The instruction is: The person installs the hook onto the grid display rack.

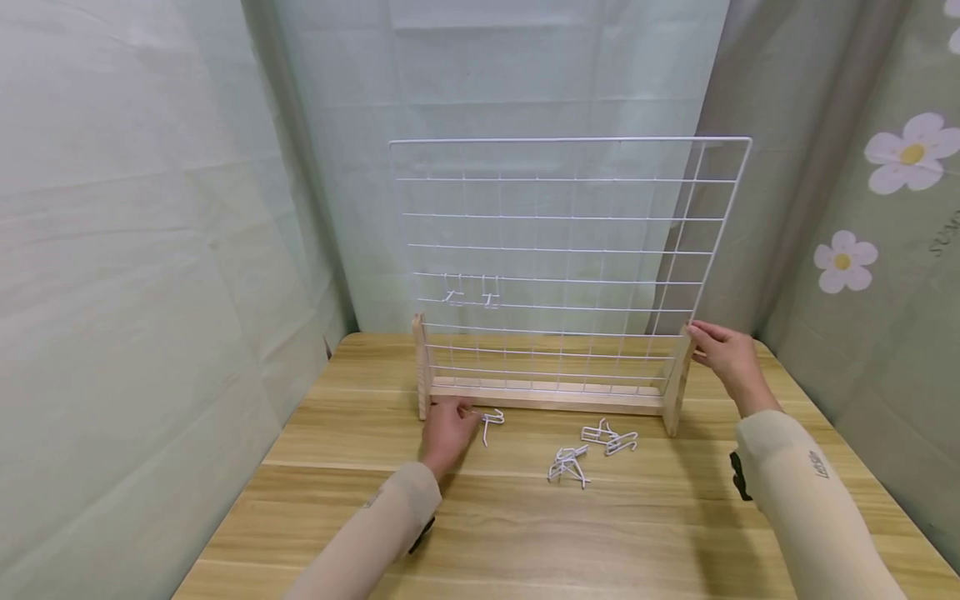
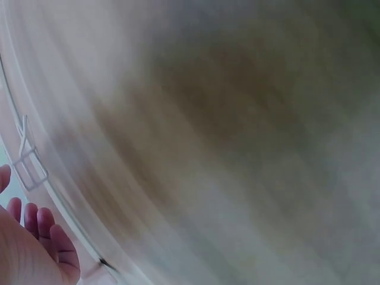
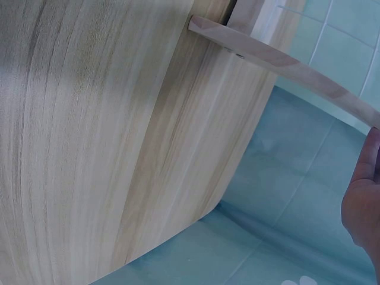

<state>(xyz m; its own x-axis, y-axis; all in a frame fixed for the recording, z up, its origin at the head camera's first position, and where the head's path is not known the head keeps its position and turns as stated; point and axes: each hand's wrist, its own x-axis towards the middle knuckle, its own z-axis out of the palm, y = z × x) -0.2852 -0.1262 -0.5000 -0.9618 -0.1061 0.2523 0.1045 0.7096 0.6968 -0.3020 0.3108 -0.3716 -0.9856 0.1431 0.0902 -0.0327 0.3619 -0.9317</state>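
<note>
A white wire grid rack (image 1: 555, 282) stands upright on a wooden base (image 1: 547, 397) with two side posts. My right hand (image 1: 727, 358) pinches the top of the right wooden post (image 1: 677, 379); the right wrist view shows its fingertips at the end of that post (image 3: 291, 62). My left hand (image 1: 448, 433) is down at the front left of the base, its loosely bent fingers beside a white wire hook (image 1: 492, 418). In the left wrist view that hook (image 2: 28, 167) lies just beyond the fingertips (image 2: 44, 221), with a gap between thumb and fingers.
Two white hooks (image 1: 491, 293) hang on the lower left of the grid. Several more loose wire hooks (image 1: 567, 464) lie on the wooden table (image 1: 480, 533) in front of the rack. Pale curtains (image 1: 187, 250) surround the table on the left, back and right.
</note>
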